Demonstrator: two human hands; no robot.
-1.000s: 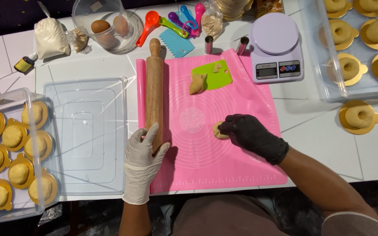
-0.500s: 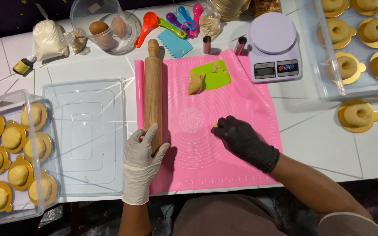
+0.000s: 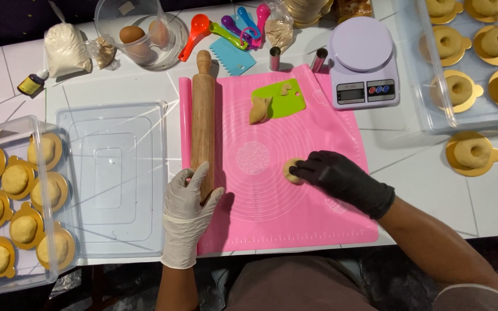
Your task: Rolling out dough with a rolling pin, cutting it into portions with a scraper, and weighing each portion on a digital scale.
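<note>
Head view | pink mat [image 3: 318, 219] | left hand [image 3: 188, 201] clasps rolling pin [image 3: 203, 124] at mat's left edge, parked | right hand [image 3: 341, 178] fingertips press dough ball [image 3: 291, 171] mid-mat, flattening.

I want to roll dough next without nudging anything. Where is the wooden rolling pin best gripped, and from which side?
Probably by its knob handles. The rolling pin lies lengthwise along the pink mat's left edge; the left hand covers its near end, so the far handle is free. Come from above, fingers wrapping across the narrow handle: the thick barrel is harder to close around.
</note>
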